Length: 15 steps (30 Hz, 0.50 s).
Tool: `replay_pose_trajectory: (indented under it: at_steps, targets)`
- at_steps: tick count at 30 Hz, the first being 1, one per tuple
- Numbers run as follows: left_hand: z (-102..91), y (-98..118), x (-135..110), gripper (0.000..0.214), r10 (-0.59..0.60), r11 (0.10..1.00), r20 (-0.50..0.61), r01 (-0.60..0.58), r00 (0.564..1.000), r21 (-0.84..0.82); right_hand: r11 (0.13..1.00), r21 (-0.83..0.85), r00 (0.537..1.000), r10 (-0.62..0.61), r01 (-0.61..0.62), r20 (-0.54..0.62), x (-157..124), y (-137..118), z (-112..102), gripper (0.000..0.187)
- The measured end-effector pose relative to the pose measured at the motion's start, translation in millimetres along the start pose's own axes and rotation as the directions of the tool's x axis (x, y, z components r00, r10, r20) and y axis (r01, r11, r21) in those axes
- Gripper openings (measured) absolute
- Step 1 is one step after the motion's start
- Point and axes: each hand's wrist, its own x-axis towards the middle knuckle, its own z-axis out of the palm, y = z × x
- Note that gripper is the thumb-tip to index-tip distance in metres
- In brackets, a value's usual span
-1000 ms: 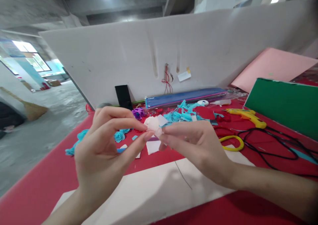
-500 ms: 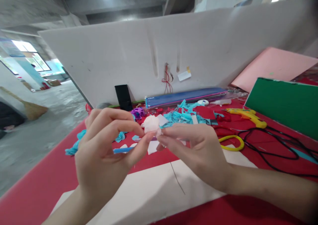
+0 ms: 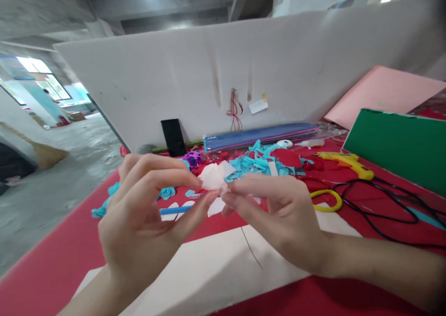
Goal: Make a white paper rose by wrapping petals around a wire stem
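Observation:
A small white crumpled paper flower is held up over the table between both hands. My left hand has its index fingertip at the flower's left edge and its thumb under it. My right hand pinches the twisted base between thumb and index finger. Below the flower lie white cut paper petals and a blue stick, partly behind my left hand. Under my forearms is a large white sheet with a thin dark wire on it.
Turquoise paper scraps and a purple paper flower lie behind. To the right are yellow-handled scissors, a yellow glue gun and a looping black cord. A black phone leans on the white board.
My left hand has shifted slightly left and its thumb has slid a little lower along the flower. The white petals look more opened out on top. My right hand stays at the base.

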Motion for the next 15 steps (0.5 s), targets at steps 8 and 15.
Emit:
replay_pose_trajectory:
  at_steps: [8, 15]
  targets:
    - [-2.4, 1.5, 2.7, 0.016, 0.021, 0.998, 0.033, -0.023, 0.999, 0.065, 0.998, -0.037, 0.999, -0.046, 0.045, -0.013, -1.3, 3.4, -0.8, 0.013]
    - [-5.3, 4.0, 5.4, 0.016, 0.087, 0.975, 0.049, -0.095, 0.995, 0.203, 0.997, -0.048, 0.998, -0.062, 0.061, -0.021, -3.0, 3.9, 1.1, 0.012]
